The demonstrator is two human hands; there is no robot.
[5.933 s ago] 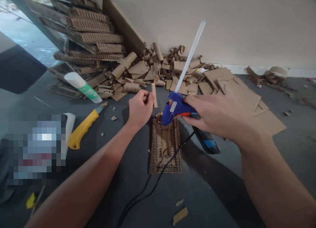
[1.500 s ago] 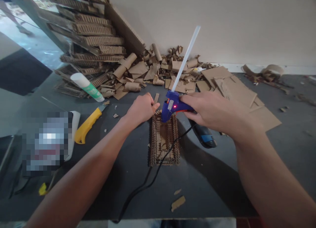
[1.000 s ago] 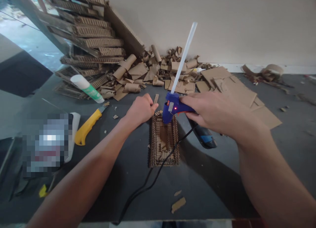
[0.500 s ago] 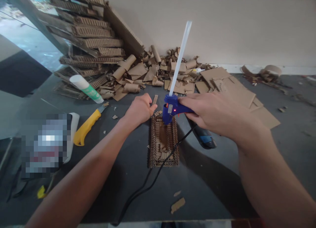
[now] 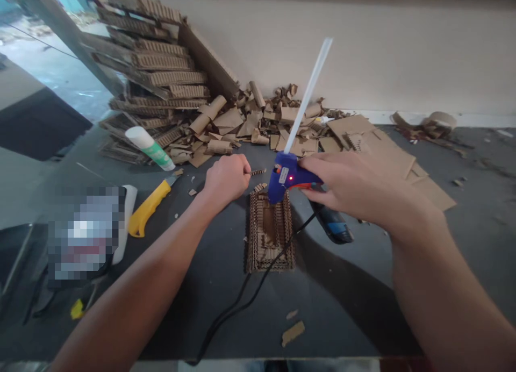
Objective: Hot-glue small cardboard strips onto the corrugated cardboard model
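My right hand [image 5: 342, 184] grips a blue hot glue gun [image 5: 287, 174] with its red light lit and a long clear glue stick [image 5: 308, 95] standing out of its back end. The nozzle points down over the far end of a small tray-like piece built from corrugated cardboard strips [image 5: 252, 237]; its tip is hard to make out. My left hand [image 5: 229, 178] pinches a short, thin cardboard strip [image 5: 258, 172], held edge-on just beyond the built piece and left of the glue gun. The gun's black cord [image 5: 264, 283] runs across the built piece toward the table's front edge.
A yellow utility knife [image 5: 149, 208], a white-green tube [image 5: 150, 148] and a blurred-out device [image 5: 86, 235] lie at left. Stacked corrugated pieces [image 5: 165, 63] and cardboard scraps [image 5: 229, 119] fill the back. Flat sheets [image 5: 387, 151] and a black-blue tool [image 5: 334, 224] lie at right.
The strip in my left hand has turned from upright to nearly level, edge-on. The glue gun has tilted, its glue stick leaning further right. The whole view has shifted slightly.
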